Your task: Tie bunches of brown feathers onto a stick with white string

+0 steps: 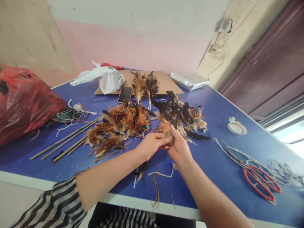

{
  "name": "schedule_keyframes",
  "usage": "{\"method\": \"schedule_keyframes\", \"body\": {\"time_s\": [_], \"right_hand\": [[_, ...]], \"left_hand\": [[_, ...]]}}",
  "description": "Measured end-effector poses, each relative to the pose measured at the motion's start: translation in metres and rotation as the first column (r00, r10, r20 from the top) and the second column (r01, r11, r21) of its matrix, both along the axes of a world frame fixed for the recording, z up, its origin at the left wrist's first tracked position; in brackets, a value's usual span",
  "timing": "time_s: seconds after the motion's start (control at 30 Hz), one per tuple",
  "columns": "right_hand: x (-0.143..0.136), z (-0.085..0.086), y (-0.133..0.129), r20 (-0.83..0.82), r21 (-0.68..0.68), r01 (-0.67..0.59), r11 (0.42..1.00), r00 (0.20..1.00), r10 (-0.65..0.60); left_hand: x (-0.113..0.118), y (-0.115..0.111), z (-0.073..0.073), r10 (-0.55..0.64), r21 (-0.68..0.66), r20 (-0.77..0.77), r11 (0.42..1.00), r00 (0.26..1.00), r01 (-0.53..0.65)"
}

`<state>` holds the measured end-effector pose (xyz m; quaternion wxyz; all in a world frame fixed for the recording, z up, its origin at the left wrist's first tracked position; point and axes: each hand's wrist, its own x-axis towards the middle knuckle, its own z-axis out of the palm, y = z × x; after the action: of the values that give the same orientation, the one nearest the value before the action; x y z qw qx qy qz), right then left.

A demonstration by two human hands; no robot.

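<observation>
My left hand (153, 144) and my right hand (179, 144) meet over the middle of the blue table, both closed on a small bunch of brown feathers (163, 126). The fingers cover its lower end. Left of the hands lies a large pile of orange-brown feathers (118, 123). Just beyond them is a heap of black and tan feathers (180, 110). Two tied feather bundles, one tan (139, 85) and one darker (152, 84), lie farther back with their pale stems toward me.
Red-handled scissors (261, 183) lie at right among loose string, near a roll of tape (237, 127). Several thin sticks (71, 142) lie at left beside a red plastic bag (26, 101). A phone (124, 94), cardboard (166, 80), a white bag (111, 80) and a silver packet (190, 81) are at the back.
</observation>
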<state>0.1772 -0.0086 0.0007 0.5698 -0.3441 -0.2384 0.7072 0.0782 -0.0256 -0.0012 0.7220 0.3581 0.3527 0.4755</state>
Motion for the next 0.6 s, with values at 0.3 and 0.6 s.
{"method": "schedule_keyframes", "body": {"time_s": [0.3, 0.6], "right_hand": [[-0.005, 0.002, -0.003, 0.104, 0.102, -0.067, 0.993, 0.993, 0.056], [0.027, -0.008, 0.013, 0.450, 0.132, -0.162, 0.978, 0.889, 0.087]], "left_hand": [[-0.004, 0.009, -0.008, 0.065, 0.042, -0.020, 0.997, 0.998, -0.064], [-0.020, 0.021, -0.007, 0.033, -0.063, 0.069, 0.998, 0.997, -0.029]]}}
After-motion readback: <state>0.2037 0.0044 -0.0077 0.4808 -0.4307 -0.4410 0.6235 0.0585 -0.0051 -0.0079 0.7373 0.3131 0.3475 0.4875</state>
